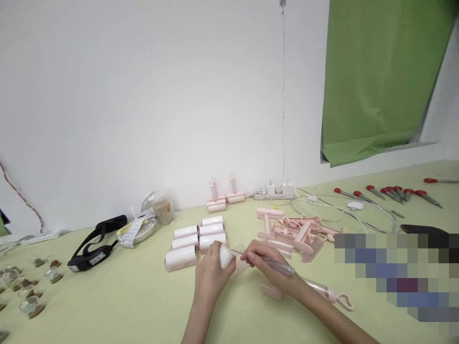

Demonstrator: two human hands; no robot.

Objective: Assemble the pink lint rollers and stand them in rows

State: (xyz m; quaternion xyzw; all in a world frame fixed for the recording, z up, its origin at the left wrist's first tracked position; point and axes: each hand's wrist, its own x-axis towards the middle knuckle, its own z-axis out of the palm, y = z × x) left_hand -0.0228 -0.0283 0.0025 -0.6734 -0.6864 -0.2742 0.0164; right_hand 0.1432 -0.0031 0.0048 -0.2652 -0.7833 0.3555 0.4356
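My left hand [211, 270] is closed around a white paper roll [225, 256], its end turned to the right. My right hand [267, 267] grips a slim tool with a clear handle [278, 266] and a thin metal shaft, perhaps a screwdriver. The shaft's tip points left and meets or nearly meets the roll; contact is too small to tell. Just beyond my left hand, several white rolls [181, 258] lie in two columns. Below my right forearm rests a clear tube with a pink heart-shaped loop [344, 301], partly covered. A pink part [271, 292] lies beside it.
Pink plastic roller parts [304, 234] are heaped at the right. Pink lint rollers [217, 203] stand by the wall near a power strip [274, 196] with white cables. Red-ended tools [398, 192] lie far right. Left are a black strap [95, 255], a wrapped bowl [141, 234] and small glass domes [31, 306].
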